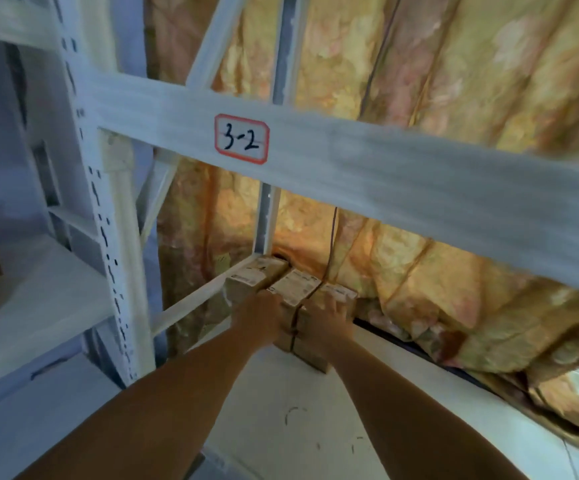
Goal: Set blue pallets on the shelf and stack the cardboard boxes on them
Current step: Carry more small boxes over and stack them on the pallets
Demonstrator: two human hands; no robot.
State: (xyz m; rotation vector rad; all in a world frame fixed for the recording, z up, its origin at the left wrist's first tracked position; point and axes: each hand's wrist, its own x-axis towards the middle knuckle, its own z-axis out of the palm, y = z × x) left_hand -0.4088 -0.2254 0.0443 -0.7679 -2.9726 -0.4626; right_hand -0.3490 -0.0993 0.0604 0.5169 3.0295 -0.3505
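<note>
The cardboard boxes (293, 289) stand at the far left corner of the shelf (281, 427), directly beyond both hands. The row runs left to right. They are tan, white-labelled and black-strapped. My left hand (264, 308) touches them, finger state not discernible. My right hand (329, 315) lies flat on top, fingers together.

The left forearm (163, 393) and right forearm (395, 393) are bare from elbow to wrist, slim and smooth. The left hand (263, 311) and right hand (329, 320) are bare too (fingers too blurred for detail).
</note>
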